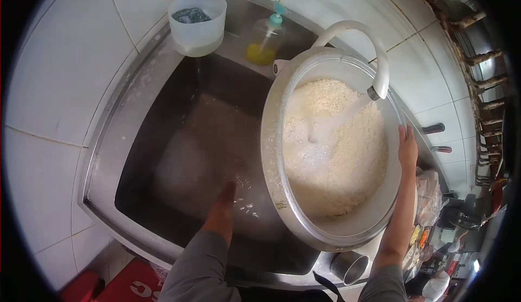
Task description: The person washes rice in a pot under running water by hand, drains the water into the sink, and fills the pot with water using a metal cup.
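A large metal pot [275, 155] of pale rice grains [353, 155] stands tilted at the right side of the sink [103, 166]. From the curved white faucet [374, 41], water runs into the rice. My right hand [407, 149] grips the pot's right side, fingertips at the rim. My left hand [221, 207] is low over the sink, left of the pot and apart from its visible rim. Its fingers are hidden or lost in the murky water and haze, so their pose is unclear.
A translucent tub [198, 30] with a green scouring pad and a pump bottle [266, 41] of yellow liquid stand on the sink's back ledge. A metal cup [349, 268] is below the pot. Knife handles [434, 129] and a plastic bag [429, 196] lie to the right.
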Demonstrator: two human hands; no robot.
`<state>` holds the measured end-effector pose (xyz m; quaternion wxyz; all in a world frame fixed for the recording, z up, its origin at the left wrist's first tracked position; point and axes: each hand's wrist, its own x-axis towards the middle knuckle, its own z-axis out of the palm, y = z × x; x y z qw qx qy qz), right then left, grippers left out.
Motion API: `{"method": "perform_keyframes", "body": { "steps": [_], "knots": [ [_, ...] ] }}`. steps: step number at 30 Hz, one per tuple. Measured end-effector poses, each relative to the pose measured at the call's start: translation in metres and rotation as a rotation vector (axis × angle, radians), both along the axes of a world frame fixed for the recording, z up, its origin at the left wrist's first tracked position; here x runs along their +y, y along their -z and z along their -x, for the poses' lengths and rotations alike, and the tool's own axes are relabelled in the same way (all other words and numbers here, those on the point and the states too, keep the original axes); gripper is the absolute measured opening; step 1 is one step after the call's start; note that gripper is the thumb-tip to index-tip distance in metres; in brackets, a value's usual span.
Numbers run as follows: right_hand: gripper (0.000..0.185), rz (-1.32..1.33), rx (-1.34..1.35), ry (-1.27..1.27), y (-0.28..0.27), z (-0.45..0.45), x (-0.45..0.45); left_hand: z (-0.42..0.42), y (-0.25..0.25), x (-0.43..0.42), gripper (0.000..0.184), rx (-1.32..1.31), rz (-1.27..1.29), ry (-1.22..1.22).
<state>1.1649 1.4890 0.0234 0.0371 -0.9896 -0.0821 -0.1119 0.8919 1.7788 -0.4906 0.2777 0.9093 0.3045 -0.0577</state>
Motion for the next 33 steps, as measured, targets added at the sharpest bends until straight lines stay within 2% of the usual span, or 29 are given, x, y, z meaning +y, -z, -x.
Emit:
{"method": "perform_keyframes", "body": {
  "steps": [25,33],
  "knots": [
    [0.060,0.021,-0.051,-0.025,0.005,-0.005,-0.004,0.003,0.002,-0.008,0.032,0.027,0.033,0.069],
    [0.062,0.005,0.021,0.017,0.002,-0.005,0.000,0.007,0.003,-0.014,0.032,0.029,0.039,0.083]
  ]
}}
